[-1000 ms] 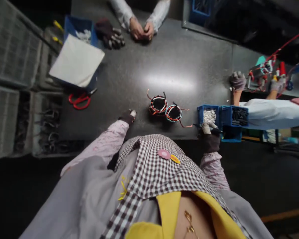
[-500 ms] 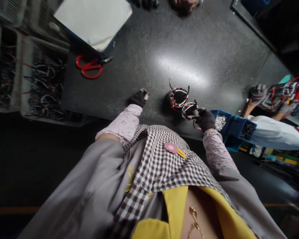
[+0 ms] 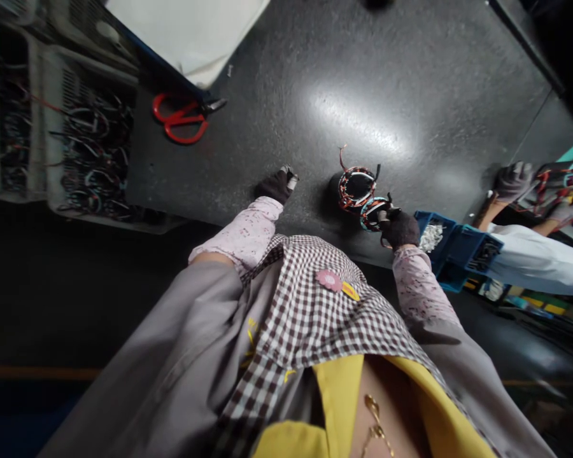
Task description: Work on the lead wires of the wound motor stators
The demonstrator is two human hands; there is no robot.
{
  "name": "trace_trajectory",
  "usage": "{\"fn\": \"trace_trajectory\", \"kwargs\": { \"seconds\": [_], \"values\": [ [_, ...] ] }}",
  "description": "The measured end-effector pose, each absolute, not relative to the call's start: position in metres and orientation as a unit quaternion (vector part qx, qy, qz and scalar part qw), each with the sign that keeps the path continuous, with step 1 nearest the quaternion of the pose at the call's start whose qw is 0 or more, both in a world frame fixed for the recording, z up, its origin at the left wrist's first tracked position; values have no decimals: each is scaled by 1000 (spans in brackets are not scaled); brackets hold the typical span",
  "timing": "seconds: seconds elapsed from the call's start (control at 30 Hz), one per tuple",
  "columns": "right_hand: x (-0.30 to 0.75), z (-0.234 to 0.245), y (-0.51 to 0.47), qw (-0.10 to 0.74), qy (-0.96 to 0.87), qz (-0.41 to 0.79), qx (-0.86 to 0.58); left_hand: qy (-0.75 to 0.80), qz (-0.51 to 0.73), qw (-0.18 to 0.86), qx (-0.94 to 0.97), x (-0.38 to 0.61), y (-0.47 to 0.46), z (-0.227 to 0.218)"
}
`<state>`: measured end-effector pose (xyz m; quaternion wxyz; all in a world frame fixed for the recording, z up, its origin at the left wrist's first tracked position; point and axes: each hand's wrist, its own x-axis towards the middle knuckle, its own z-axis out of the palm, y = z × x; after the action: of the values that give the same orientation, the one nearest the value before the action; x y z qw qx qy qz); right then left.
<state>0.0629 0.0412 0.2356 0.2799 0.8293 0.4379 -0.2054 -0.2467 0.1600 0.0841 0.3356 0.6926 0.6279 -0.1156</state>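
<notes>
Two round wound coils with red, white and teal wire sit side by side on the dark table [image 3: 315, 76]. The far coil [image 3: 356, 186] stands free. My right hand [image 3: 400, 228], in a dark glove, rests against the near coil [image 3: 373, 212] and grips its rim. My left hand [image 3: 277, 185], also gloved, lies curled on the table left of the coils, with nothing visible in it.
Red scissors [image 3: 179, 118] lie at the back left beside a white sheet [image 3: 191, 28] over a blue box. Blue bins [image 3: 451, 248] with small parts sit right of my hand. Another person's gloved hands [image 3: 510, 181] work at the right. Grey crates of wire [image 3: 90, 152] stand left.
My right hand left the blue bin, moved left to the near coil and took hold of it. The view swung down and left; my left hand stayed on the table.
</notes>
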Motion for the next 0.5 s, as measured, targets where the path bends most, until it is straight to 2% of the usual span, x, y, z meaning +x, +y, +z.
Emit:
{"fn": "trace_trajectory", "kwargs": {
  "seconds": [0.37,0.5],
  "values": [
    [71,231,42,220,455,-196,840,622,-104,357,689,-251,161,76],
    [69,230,46,245,466,-211,824,626,-89,357,688,-251,160,66]
  ]
}}
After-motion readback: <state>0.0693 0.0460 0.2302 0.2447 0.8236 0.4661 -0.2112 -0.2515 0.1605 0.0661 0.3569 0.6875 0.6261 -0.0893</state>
